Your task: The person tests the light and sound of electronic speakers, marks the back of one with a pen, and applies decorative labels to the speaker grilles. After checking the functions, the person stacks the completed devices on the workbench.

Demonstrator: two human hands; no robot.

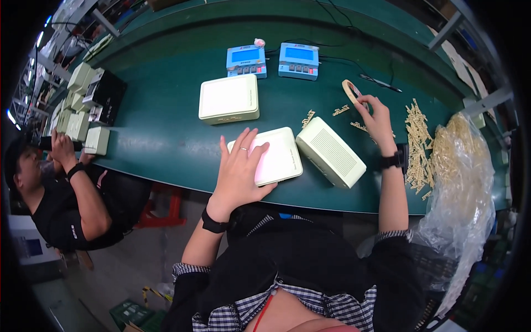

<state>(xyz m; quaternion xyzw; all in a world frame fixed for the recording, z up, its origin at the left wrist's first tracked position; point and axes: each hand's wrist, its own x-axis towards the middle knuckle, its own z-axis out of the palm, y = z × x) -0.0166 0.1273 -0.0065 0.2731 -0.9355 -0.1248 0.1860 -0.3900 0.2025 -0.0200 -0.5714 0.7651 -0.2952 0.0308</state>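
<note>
Pressing lightly on the near box (pixel 279 157), the left hand (pixel 240 174) lies across its bright white top with fingers fanned wide and the thumb along the lower edge. This box lies on the green tabletop (pixel 166 144), close to the front edge, and serves as landmark here. Beyond it to the right, the right hand (pixel 378 120) has thumb and fingers drawn narrow, gripping a tan roll of tape (pixel 347 90) by its rim.

Just right of the near box, a grille box (pixel 334 152) sits at a slant, its dotted face turned up; whether the two touch is hard to tell. Behind the near box and to its left is another pale box (pixel 229 99), and farther back stand two blue devices (pixel 246 60) with lit screens. Past the near box to the right, a few gold pieces (pixel 341 110) lie scattered, with a pen (pixel 381 83) farther off. Well to the right are a heap of similar pieces (pixel 418 138) and a clear plastic bag (pixel 464 166). Well left of the near box, a co-worker (pixel 61 205) has one hand raised beside a cluster of pale boxes (pixel 80 126).
</note>
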